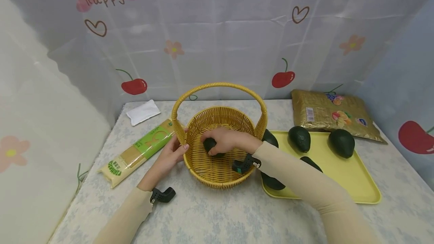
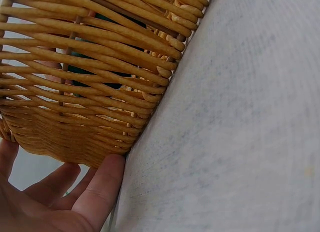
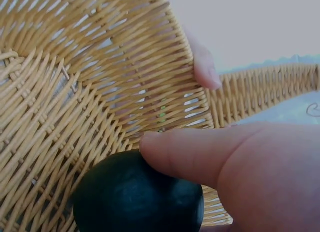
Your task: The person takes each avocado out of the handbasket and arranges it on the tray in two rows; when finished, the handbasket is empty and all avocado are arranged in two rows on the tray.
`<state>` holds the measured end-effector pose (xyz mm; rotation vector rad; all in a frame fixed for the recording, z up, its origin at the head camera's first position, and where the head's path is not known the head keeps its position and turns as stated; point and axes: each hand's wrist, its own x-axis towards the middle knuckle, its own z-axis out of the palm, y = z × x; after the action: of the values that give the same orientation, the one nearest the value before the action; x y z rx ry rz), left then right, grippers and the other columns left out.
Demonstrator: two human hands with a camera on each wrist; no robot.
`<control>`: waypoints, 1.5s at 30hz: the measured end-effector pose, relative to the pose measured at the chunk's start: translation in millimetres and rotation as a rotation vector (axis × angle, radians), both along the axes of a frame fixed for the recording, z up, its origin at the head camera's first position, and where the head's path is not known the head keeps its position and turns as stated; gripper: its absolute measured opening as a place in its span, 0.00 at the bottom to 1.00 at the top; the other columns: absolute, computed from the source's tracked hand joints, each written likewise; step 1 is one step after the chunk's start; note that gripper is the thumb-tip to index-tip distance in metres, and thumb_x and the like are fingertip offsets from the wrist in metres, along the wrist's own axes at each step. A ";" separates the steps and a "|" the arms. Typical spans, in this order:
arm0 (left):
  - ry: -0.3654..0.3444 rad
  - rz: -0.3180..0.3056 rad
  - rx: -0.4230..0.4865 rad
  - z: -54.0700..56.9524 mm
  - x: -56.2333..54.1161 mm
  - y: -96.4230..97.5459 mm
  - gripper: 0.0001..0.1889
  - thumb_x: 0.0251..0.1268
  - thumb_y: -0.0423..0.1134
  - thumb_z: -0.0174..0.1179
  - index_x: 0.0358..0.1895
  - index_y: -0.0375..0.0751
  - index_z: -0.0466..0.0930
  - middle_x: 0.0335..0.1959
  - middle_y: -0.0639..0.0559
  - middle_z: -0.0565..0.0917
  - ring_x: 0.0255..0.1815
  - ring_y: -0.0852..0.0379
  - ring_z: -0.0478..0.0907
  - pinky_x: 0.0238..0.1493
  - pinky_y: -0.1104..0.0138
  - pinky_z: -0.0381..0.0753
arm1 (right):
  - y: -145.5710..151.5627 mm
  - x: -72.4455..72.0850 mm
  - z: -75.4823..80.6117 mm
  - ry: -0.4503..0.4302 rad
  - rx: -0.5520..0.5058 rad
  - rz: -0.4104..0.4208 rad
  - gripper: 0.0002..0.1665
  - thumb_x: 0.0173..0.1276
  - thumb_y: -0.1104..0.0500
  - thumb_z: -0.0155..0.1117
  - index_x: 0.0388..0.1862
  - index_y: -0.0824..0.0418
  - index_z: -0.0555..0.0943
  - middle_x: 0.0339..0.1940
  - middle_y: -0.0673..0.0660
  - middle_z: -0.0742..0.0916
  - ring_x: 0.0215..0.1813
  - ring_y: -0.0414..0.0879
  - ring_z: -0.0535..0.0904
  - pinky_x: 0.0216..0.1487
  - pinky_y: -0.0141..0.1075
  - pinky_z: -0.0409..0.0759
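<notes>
A yellow wicker basket (image 1: 220, 182) with a tall arched handle stands at the middle of the table. Inside it, my right hand (image 1: 225, 140) grips a dark green avocado (image 3: 135, 197) close to the woven bottom, its thumb lying along the top of the fruit. More dark green shows just below that hand. My left hand (image 1: 169, 155) holds the basket's left side near the handle's foot, thumb at the rim and the other fingers (image 2: 102, 187) against the outside wall. Several more avocados (image 1: 299, 139) lie on a yellow tray (image 1: 356, 183) to the right, partly hidden by my right arm.
Left of the basket lies a long pack of noodles (image 1: 139, 151) with a green label, and behind it a small white packet (image 1: 143, 112). A gold foil bag (image 1: 332, 114) lies behind the tray. A printed curtain (image 1: 217, 48) hangs along the table's back edge.
</notes>
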<state>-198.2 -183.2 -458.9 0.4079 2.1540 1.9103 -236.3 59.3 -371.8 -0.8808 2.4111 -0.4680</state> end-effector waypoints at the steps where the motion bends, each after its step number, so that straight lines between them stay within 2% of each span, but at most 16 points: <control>1: -0.004 -0.004 0.011 0.2 -0.4 0.2 0.33 0.81 0.39 0.50 0.83 0.53 0.49 0.78 0.31 0.60 0.73 0.32 0.66 0.53 0.61 0.87 | 1.4 1.2 2.0 -0.002 0.000 0.008 0.30 0.73 0.54 0.66 0.73 0.52 0.73 0.71 0.58 0.78 0.68 0.54 0.75 0.64 0.49 0.77; 5: -0.019 -0.017 0.039 0.9 -1.8 0.9 0.33 0.82 0.38 0.50 0.83 0.52 0.48 0.80 0.32 0.57 0.74 0.31 0.65 0.54 0.60 0.87 | 8.5 9.0 12.6 -0.003 0.000 0.051 0.31 0.73 0.53 0.66 0.73 0.54 0.73 0.71 0.58 0.78 0.66 0.53 0.76 0.63 0.47 0.78; 10: -0.021 -0.017 0.031 1.2 -2.6 0.7 0.33 0.82 0.37 0.49 0.83 0.53 0.48 0.81 0.33 0.56 0.75 0.31 0.64 0.55 0.58 0.87 | 22.3 21.1 24.6 -0.004 -0.007 0.110 0.31 0.73 0.53 0.65 0.74 0.54 0.73 0.70 0.57 0.79 0.63 0.52 0.78 0.59 0.44 0.80; 18: -0.031 -0.023 0.045 0.6 -1.8 0.5 0.34 0.81 0.38 0.50 0.83 0.52 0.48 0.80 0.32 0.57 0.73 0.30 0.66 0.54 0.58 0.87 | 55.8 38.2 34.2 0.022 -0.069 0.160 0.29 0.74 0.54 0.65 0.72 0.53 0.74 0.68 0.55 0.80 0.62 0.51 0.79 0.57 0.43 0.80; 29: -0.037 -0.019 0.055 2.0 -0.4 -1.0 0.34 0.82 0.35 0.49 0.84 0.51 0.47 0.80 0.31 0.56 0.73 0.29 0.65 0.54 0.60 0.87 | 101.7 51.8 55.3 -0.010 -0.185 0.116 0.28 0.73 0.56 0.65 0.71 0.50 0.74 0.67 0.53 0.80 0.56 0.46 0.78 0.52 0.38 0.80; 33: -0.029 -0.023 0.054 0.9 -0.6 -1.3 0.34 0.82 0.37 0.49 0.84 0.50 0.46 0.80 0.31 0.56 0.73 0.29 0.65 0.54 0.60 0.87 | 119.5 59.2 64.4 0.006 -0.201 0.119 0.27 0.74 0.54 0.64 0.71 0.51 0.75 0.66 0.54 0.81 0.56 0.46 0.78 0.51 0.38 0.81; 40: -0.025 -0.022 0.061 1.5 -0.5 -0.2 0.34 0.81 0.36 0.49 0.84 0.50 0.47 0.79 0.31 0.57 0.73 0.30 0.66 0.53 0.60 0.87 | 155.1 75.8 74.7 0.004 -0.181 0.042 0.27 0.74 0.50 0.65 0.71 0.48 0.75 0.67 0.52 0.80 0.59 0.46 0.79 0.53 0.38 0.81; 45: -0.029 -0.018 0.062 1.4 -0.6 0.6 0.34 0.81 0.35 0.48 0.83 0.49 0.47 0.79 0.31 0.57 0.73 0.30 0.65 0.53 0.60 0.87 | 187.1 86.9 71.8 0.032 -0.159 -0.035 0.28 0.74 0.45 0.64 0.71 0.43 0.74 0.72 0.51 0.78 0.67 0.50 0.77 0.56 0.39 0.81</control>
<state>-198.8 -182.6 -457.5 0.4075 2.0702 1.9652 -149.4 246.3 -300.0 -0.9197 2.4480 -0.6711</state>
